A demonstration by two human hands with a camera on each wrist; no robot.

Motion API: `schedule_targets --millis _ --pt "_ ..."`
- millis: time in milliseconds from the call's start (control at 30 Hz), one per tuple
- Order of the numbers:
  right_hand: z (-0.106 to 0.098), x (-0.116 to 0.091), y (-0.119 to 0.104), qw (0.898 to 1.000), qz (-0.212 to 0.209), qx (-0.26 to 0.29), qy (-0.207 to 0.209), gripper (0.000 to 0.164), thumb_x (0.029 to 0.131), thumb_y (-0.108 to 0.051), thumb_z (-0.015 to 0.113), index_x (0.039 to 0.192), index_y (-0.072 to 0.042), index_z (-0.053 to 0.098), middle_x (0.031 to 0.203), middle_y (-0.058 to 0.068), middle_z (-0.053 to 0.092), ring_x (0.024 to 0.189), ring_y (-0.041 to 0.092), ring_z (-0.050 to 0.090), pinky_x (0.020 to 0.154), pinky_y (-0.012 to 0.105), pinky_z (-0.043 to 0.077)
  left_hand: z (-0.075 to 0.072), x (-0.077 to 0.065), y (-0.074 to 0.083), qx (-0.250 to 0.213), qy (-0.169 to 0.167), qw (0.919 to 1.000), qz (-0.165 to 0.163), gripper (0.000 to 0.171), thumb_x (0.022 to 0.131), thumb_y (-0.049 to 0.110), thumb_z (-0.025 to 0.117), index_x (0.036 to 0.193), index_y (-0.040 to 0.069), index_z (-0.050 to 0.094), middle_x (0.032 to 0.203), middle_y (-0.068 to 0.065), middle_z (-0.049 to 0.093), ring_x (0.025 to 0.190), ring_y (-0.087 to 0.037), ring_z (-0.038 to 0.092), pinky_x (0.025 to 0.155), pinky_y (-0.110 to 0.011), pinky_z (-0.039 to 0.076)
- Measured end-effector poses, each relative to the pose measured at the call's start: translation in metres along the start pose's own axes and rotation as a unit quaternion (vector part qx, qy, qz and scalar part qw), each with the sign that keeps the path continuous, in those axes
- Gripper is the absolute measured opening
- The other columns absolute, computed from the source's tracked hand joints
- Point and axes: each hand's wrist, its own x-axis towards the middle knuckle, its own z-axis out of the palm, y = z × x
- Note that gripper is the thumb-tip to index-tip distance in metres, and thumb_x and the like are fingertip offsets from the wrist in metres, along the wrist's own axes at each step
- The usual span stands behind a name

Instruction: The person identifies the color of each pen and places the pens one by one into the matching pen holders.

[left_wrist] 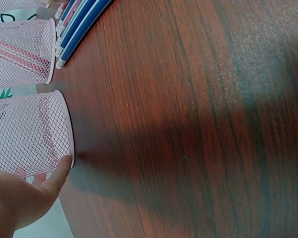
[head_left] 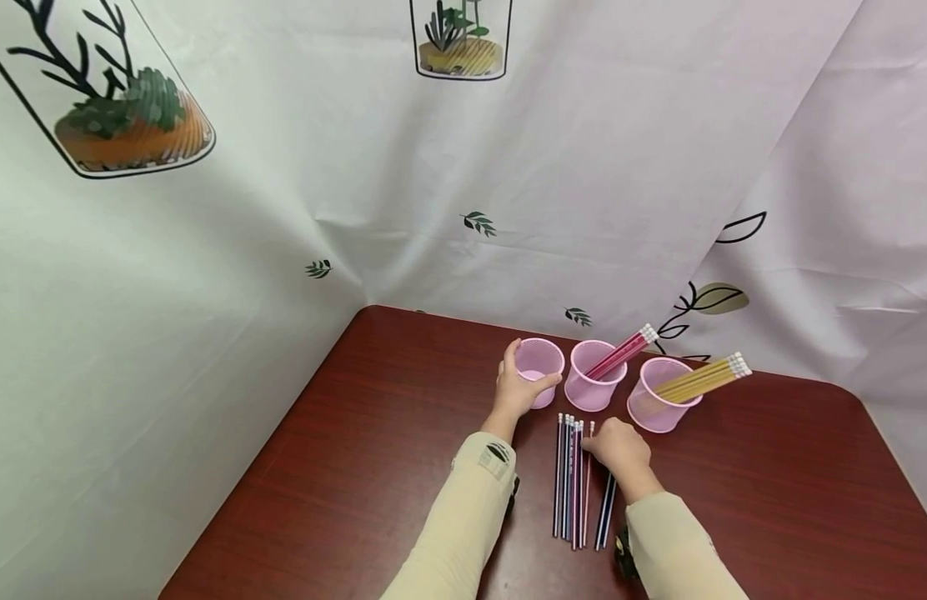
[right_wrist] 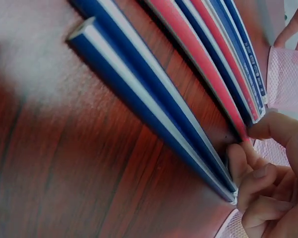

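Note:
My left hand grips a pink mesh pencil cup, fingers at the far side and thumb at the near rim. No pencils show inside this cup. In the right wrist view, my right hand pinches the end of a red pencil between thumb and forefinger; its other fingers are curled. The pencil lies along the table, beside a row of blue and red pencils. Two blue pencils lie apart, under and to the right of that hand.
A middle pink cup holds red pencils leaning right. The right cup, tilted, holds yellow pencils that stick out over its rim. The dark red wooden table ends at a white patterned cloth behind.

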Motion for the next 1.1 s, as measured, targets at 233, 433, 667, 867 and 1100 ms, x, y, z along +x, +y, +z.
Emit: schedule_targets --millis 233,433,667,867,1100 --pt "0.0 -0.001 -0.001 1.0 0.003 0.004 -0.001 0.041 0.067 -0.037 0.063 0.079 0.002 0.06 0.085 0.024 0.056 0.065 0.03 0.052 0.049 0.042 0.039 0.001 -0.001 0.001 -0.006 -0.001 1.0 -0.002 0.093 0.048 0.046 0.076 0.126 0.037 0.026 0.117 -0.004 0.039 0.104 -0.025 0.042 0.081 -0.035 0.034" --pt "0.0 -0.002 0.0 1.0 0.0 0.014 0.01 0.041 0.065 -0.038 0.064 0.074 0.002 0.059 0.083 0.025 0.056 0.067 0.033 0.053 0.05 0.043 0.04 0.002 -0.002 0.002 -0.016 0.001 0.9999 -0.003 0.093 0.047 0.045 0.076 0.125 0.038 0.026 0.118 -0.004 0.038 0.104 -0.024 0.041 0.081 -0.036 0.034" --pt "-0.004 -0.002 -0.001 0.999 -0.011 0.03 0.012 0.033 0.065 -0.037 0.062 0.058 -0.005 0.054 0.066 0.015 0.056 0.054 0.024 0.048 0.046 0.038 0.038 0.001 -0.002 0.003 -0.013 0.001 0.9999 -0.004 0.093 0.048 0.044 0.077 0.125 0.037 0.026 0.118 -0.004 0.039 0.104 -0.025 0.041 0.081 -0.036 0.034" --pt "-0.014 -0.003 -0.007 0.998 -0.044 0.026 0.026 0.034 0.064 -0.038 0.062 0.052 -0.009 0.051 0.055 0.006 0.051 0.05 0.021 0.045 0.043 0.034 0.034 0.0 -0.002 0.002 -0.008 0.001 1.0 0.001 0.093 0.048 0.044 0.076 0.126 0.034 0.027 0.116 -0.005 0.039 0.103 -0.025 0.042 0.081 -0.035 0.034" --pt "-0.028 -0.002 -0.014 0.994 -0.083 0.024 0.068 0.033 0.062 -0.037 0.062 0.051 -0.007 0.05 0.06 0.012 0.053 0.052 0.026 0.046 0.046 0.038 0.037 0.0 -0.001 0.0 0.0 0.004 1.0 0.003 0.094 0.047 0.046 0.076 0.126 0.035 0.027 0.115 -0.005 0.04 0.101 -0.023 0.043 0.08 -0.034 0.035"
